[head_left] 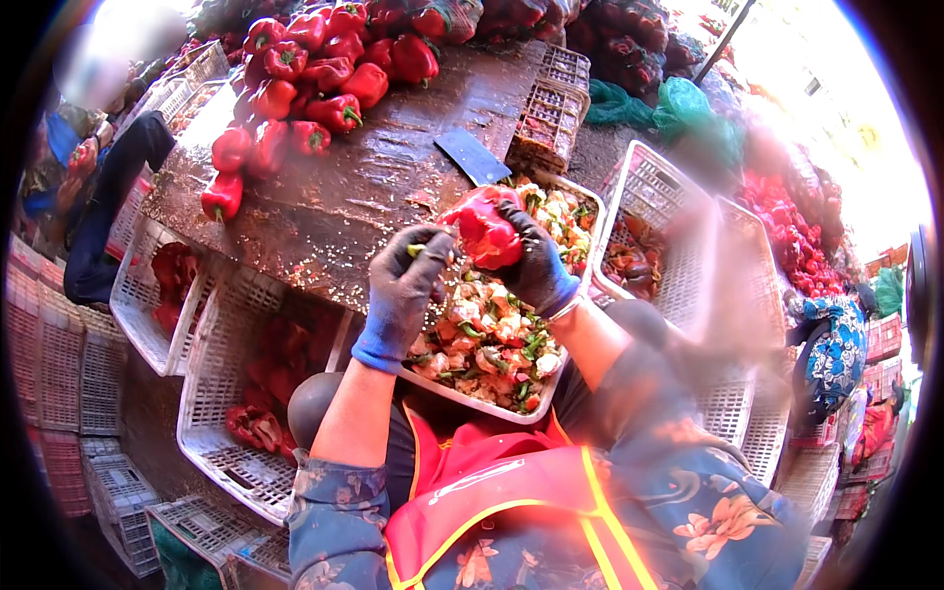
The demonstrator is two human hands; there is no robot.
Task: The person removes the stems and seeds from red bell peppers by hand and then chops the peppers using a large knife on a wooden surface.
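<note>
My right hand (pixel 536 258), in a dark-coated glove with a blue cuff, grips a red bell pepper (pixel 484 226) above a tray (pixel 536 414). The tray is heaped with pepper cores, seeds and green stems (pixel 492 339). Beside the pepper, my left hand (pixel 403 280) wears a matching glove and has its fingers curled closed. A small yellow-green bit shows between those fingers, too little to name. On the wet brown tabletop (pixel 393 187), just beyond my hands, lies a flat blue-grey rectangular piece (pixel 474 155).
Whole red bell peppers (pixel 310 74) are piled at the table's far left. White plastic crates (pixel 231 393) with red pepper pieces stand at left; another crate (pixel 654 187) holds scraps at right. Full mesh sacks (pixel 629 49) line the back. A person's dark sleeve (pixel 108 206) reaches in at left.
</note>
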